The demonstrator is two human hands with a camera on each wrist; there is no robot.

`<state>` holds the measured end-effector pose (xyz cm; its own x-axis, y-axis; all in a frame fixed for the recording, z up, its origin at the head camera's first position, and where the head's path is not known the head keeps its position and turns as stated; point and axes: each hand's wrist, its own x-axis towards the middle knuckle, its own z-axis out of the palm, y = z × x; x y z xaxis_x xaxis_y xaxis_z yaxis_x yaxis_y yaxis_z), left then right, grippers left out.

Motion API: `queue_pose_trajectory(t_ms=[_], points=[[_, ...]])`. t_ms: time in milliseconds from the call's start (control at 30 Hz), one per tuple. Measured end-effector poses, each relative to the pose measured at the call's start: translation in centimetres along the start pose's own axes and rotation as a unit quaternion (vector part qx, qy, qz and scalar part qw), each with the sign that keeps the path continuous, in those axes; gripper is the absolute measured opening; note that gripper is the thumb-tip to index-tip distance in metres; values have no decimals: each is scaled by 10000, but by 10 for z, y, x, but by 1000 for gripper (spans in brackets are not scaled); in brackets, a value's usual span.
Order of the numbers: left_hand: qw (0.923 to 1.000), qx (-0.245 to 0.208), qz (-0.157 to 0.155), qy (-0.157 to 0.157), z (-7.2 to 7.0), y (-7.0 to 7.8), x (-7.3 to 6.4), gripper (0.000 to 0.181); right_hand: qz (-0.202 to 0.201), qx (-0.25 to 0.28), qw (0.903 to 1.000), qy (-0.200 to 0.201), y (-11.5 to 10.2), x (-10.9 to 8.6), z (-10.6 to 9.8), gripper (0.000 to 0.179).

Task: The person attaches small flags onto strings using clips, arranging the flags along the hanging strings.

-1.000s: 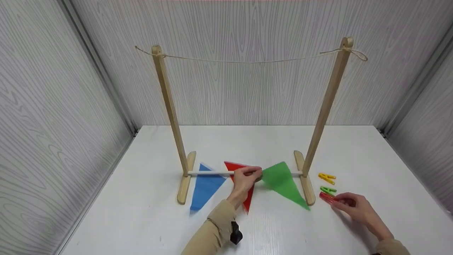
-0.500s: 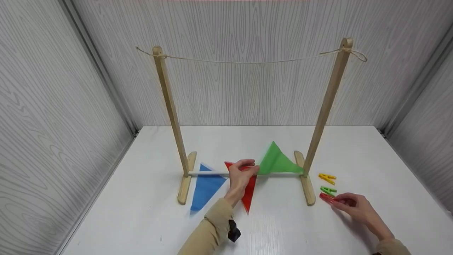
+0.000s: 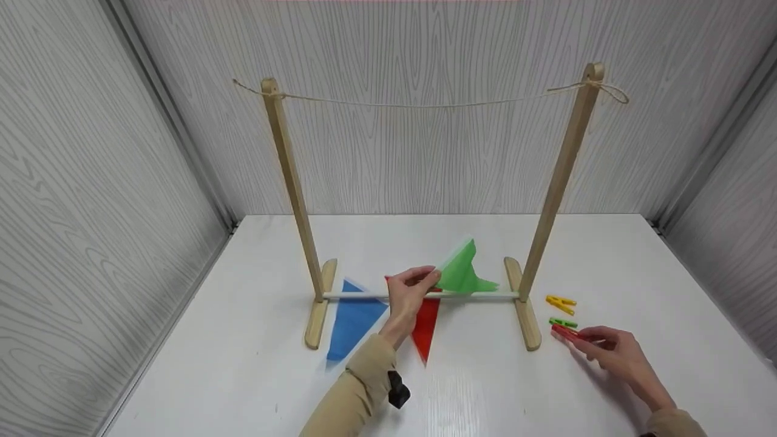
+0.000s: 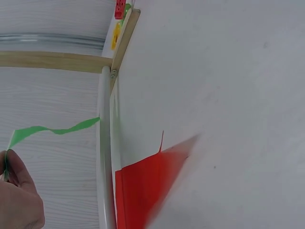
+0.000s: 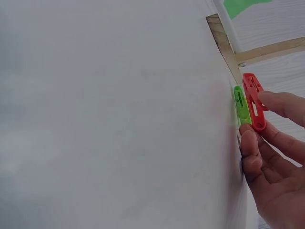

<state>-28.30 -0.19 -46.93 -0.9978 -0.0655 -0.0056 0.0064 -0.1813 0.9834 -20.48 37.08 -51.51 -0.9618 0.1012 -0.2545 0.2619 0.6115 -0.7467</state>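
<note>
My left hand (image 3: 411, 298) pinches a corner of a green triangular flag (image 3: 462, 273) and holds it above the white crossbar (image 3: 485, 295); its free end sags to the right. Under and beside that hand lies a red triangular flag (image 3: 427, 325), partly hidden by it. Left of the wrist a blue triangular flag (image 3: 353, 325) lies across the bar's line. At the right, my right hand (image 3: 622, 358) pinches a red clothespin (image 5: 253, 100) between thumb and fingers. Close by it lie a green clothespin (image 5: 241, 102) and a yellow clothespin (image 3: 561, 304).
A wooden stand with a left post (image 3: 293, 194) and a right post (image 3: 561, 182) rises from the white table (image 3: 243, 388). A thin string (image 3: 419, 107) is tied between the post tops. Grey wood-grain walls (image 3: 413, 158) enclose the back and sides.
The left hand has lifted the green flag off the table, its tip swinging up and folding. The right hand has tilted and slightly raised the red clothespin.
</note>
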Motion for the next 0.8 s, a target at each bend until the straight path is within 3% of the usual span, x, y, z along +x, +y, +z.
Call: queue_pose_trajectory(t_ms=[300,567,800], points=[[9993,74,368,-82,-4,10,3,23,-492,898,9938,430,-5,-3,1,64],[9989,134,444,72,-11,21,5,26,-1117,1596,9756,1016,-16,-1,-1,50],[9975,139,689,40,-14,35,5,23,-1242,2157,9627,1059,-30,-1,-14,45]])
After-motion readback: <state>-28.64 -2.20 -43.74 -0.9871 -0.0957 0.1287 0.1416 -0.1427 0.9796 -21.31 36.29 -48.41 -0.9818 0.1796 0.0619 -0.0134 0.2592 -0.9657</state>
